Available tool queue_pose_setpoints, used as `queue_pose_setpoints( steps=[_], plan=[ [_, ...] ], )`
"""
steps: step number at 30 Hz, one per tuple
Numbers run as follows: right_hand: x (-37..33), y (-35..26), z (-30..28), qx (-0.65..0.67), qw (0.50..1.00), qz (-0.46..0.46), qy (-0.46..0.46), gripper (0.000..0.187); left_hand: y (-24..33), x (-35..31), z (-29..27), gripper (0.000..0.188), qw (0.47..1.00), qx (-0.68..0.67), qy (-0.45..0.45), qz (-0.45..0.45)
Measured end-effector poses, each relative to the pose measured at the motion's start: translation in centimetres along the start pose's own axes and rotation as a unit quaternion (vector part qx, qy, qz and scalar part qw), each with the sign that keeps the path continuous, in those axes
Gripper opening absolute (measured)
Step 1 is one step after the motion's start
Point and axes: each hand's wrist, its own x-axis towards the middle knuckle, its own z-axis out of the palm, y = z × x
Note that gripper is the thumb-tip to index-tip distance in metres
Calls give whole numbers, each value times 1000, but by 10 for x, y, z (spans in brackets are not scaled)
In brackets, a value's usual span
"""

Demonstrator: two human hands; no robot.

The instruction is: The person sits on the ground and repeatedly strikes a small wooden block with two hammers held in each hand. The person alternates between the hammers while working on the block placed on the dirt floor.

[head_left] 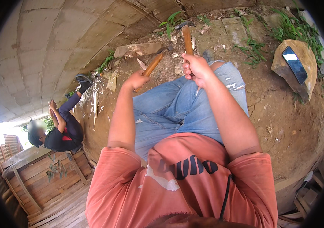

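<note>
My left hand is closed round the wooden handle of a hammer, whose dark metal head points away from me over the dirt. In my right hand is a second hammer, its brown handle held nearly upright and its metal head at the top, by the far wall. The two hammers are apart, both above my crossed legs in torn blue jeans. A wooden block lies on the ground beyond the left hammer, with pale wood chips scattered around it.
At the right, a phone lies on a large tan rock. Another person sits on the left near a wooden plank structure. A grey wall rises at the far left. Split wood slivers litter the dirt.
</note>
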Motion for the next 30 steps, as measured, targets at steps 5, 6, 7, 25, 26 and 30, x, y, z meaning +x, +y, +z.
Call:
queue_pose_setpoints(
  steps=[5, 6, 7, 25, 26, 30],
  plan=[
    [2, 2, 0, 2, 1000, 5, 3, 26, -13, -3, -6, 46, 999, 35, -9, -8],
    [2, 2, 0, 2, 1000, 6, 0, 26, -23, -1, -2, 48, 999, 33, -1, -4],
    [2, 3, 1, 1, 1000, 7, -3, 26, -37, 3, 5, 50, 1000, 30, 7, -1],
    [7, 5, -2, -9, 1000, 10, -1, 22, -19, -165, 74, 55, 995, 85, -35, 33],
    [6, 5, 0, -13, 1000, 10, 6, 23, -15, -173, 80, 56, 994, 99, -38, 27],
    [1, 4, 3, -16, 1000, 8, 6, 24, 2, -195, 91, 66, 993, 113, -22, -20]
  ],
)
